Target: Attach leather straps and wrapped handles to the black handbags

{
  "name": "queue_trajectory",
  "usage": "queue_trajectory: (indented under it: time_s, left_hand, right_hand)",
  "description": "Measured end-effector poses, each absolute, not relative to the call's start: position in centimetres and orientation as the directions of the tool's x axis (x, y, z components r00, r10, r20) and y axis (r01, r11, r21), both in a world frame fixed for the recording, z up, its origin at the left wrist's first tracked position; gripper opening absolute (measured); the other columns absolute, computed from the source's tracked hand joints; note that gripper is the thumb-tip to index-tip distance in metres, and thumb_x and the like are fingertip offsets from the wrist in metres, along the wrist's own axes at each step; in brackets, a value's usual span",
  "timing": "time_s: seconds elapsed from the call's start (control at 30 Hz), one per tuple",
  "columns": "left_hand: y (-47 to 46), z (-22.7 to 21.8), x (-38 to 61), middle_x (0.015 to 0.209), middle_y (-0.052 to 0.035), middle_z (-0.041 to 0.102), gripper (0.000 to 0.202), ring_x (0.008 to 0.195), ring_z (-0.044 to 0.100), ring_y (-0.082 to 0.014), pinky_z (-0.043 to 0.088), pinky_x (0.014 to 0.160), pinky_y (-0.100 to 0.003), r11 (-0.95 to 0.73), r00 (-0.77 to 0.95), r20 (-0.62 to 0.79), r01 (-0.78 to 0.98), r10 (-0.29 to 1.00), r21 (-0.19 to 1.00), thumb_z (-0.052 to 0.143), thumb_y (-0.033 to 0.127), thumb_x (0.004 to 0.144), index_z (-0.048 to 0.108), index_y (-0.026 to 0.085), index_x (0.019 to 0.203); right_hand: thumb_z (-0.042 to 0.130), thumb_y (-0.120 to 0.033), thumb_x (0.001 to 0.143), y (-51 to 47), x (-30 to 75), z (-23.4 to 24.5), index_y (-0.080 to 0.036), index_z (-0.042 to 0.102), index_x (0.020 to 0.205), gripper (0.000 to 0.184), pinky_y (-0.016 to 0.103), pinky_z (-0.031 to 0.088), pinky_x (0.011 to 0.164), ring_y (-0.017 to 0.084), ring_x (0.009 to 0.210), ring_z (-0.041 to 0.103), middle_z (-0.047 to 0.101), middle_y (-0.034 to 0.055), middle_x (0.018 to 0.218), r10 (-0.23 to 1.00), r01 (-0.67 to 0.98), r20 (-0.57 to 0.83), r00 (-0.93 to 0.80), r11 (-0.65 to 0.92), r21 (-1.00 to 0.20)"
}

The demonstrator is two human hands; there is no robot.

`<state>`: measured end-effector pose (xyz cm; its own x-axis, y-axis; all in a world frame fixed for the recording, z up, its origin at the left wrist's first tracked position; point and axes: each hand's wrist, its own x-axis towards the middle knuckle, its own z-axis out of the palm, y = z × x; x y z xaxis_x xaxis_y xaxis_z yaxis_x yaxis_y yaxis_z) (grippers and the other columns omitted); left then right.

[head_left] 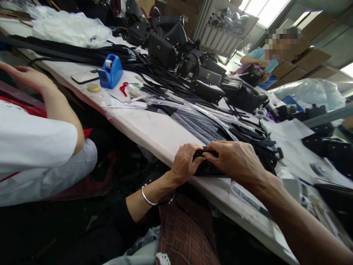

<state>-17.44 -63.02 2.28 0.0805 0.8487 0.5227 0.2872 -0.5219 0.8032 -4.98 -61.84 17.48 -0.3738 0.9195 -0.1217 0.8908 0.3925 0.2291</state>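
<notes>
At the table's near edge lies a black bag (208, 170), mostly covered by my hands, so its full shape is hidden. My left hand (186, 162) is closed, thumb and fingers pinching the bag's upper edge from the left. From the right, my right hand (234, 156) grips the same edge, its fingertips almost meeting those of the left. What exactly lies between the fingertips is too small to make out. Just beyond the hands spreads a pile of black straps (242, 129), some in clear plastic wrapping (197, 123).
Black handbags (162, 49) are heaped across the table (154, 129). Left of the straps stand a blue tape dispenser (111, 71), a phone (85, 76), a yellow tape roll (93, 87) and red-handled snips (124, 89). A co-worker's arm (62, 106) is at left; another person (256, 62) holds a bag across the table.
</notes>
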Motion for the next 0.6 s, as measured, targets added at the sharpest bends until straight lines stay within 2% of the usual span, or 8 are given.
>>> queue_trajectory:
  time_s: [0.17,0.3,0.43,0.6]
  left_hand:
    - [-63.1,1.9,-17.0,0.105,-0.0056,0.064,0.028,0.103,0.059,-0.0223,0.046,0.093,-0.038,-0.415,0.010,0.417,0.138,0.909,0.899,0.069,0.035,0.083,0.056,0.022,0.104]
    - [-63.2,1.6,-16.3,0.106,-0.0068,0.064,0.023,0.103,0.060,-0.0221,0.046,0.092,-0.038,-0.437,0.005,0.437,0.060,0.899,0.898,0.066,0.034,0.086,0.056,0.021,0.102]
    - [-63.3,1.3,-15.7,0.111,-0.0094,0.064,0.024,0.107,0.058,-0.0242,0.045,0.093,-0.041,-0.503,0.028,0.504,0.126,0.863,0.855,0.061,0.035,0.088,0.054,0.020,0.106]
    - [-63.4,1.1,-15.4,0.113,-0.0107,0.064,0.026,0.109,0.058,-0.0252,0.044,0.094,-0.042,-0.525,0.047,0.528,0.209,0.848,0.825,0.058,0.036,0.090,0.052,0.020,0.109]
  right_hand:
    - [0.054,-0.042,0.084,-61.1,-6.2,17.9,-0.024,0.071,0.069,0.028,0.028,0.025,0.051,0.018,0.059,0.061,0.067,0.0063,0.065,0.918,0.883,-0.240,-0.317,0.378,0.280]
    - [0.056,-0.038,0.080,-59.7,-6.6,18.2,-0.024,0.070,0.064,0.025,0.027,0.023,0.048,0.017,0.054,0.058,0.064,0.0057,0.060,0.886,0.881,-0.342,-0.313,0.405,0.243]
    - [0.060,-0.035,0.074,-58.0,-6.2,18.2,-0.024,0.070,0.059,0.021,0.027,0.024,0.046,0.013,0.047,0.050,0.061,0.0026,0.056,0.841,0.901,-0.443,-0.310,0.409,0.145]
    - [0.057,-0.035,0.074,-57.2,-5.7,17.4,-0.023,0.068,0.057,0.024,0.026,0.026,0.047,0.012,0.048,0.047,0.060,0.0012,0.054,0.822,0.921,-0.498,-0.278,0.374,0.103]
